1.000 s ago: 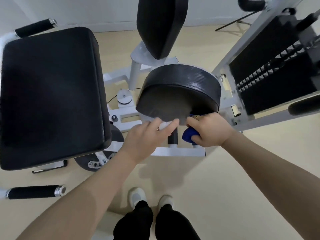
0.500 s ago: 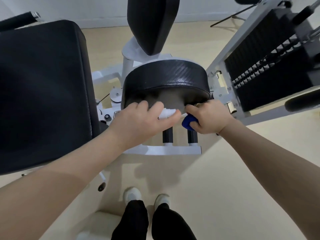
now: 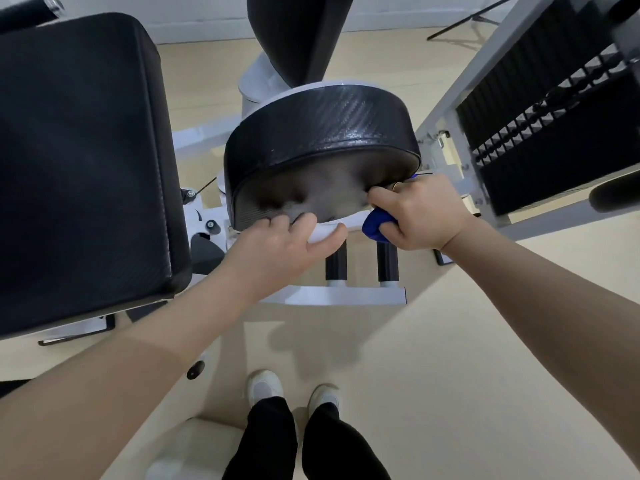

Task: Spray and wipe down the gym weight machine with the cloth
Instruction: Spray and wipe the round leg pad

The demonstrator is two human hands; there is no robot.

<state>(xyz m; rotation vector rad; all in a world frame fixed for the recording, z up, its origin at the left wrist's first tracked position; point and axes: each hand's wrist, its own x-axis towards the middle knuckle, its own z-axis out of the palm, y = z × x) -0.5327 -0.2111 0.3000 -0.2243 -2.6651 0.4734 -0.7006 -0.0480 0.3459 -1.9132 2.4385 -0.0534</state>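
The weight machine's round black pad (image 3: 322,133) is tilted, with its greyish flat face (image 3: 311,192) turned towards me. My right hand (image 3: 419,216) is closed on a bunched blue cloth (image 3: 375,226) and presses it against the lower right edge of that face. My left hand (image 3: 284,251) grips a white part (image 3: 327,232) at the pad's lower edge; I cannot tell what that part is. No spray bottle shows.
A large black rectangular seat pad (image 3: 79,161) fills the left side. An upright black pad (image 3: 298,32) stands behind the round one. The black weight stack (image 3: 554,133) in its white frame is on the right. Two black posts (image 3: 387,261) on a white base sit below my hands, with my feet (image 3: 263,388) on the beige floor.
The view has drawn closer to the round pad and the seat pad has slid left. Both hands stay at the pad's lower edge; the right hand with the cloth has edged slightly upward.
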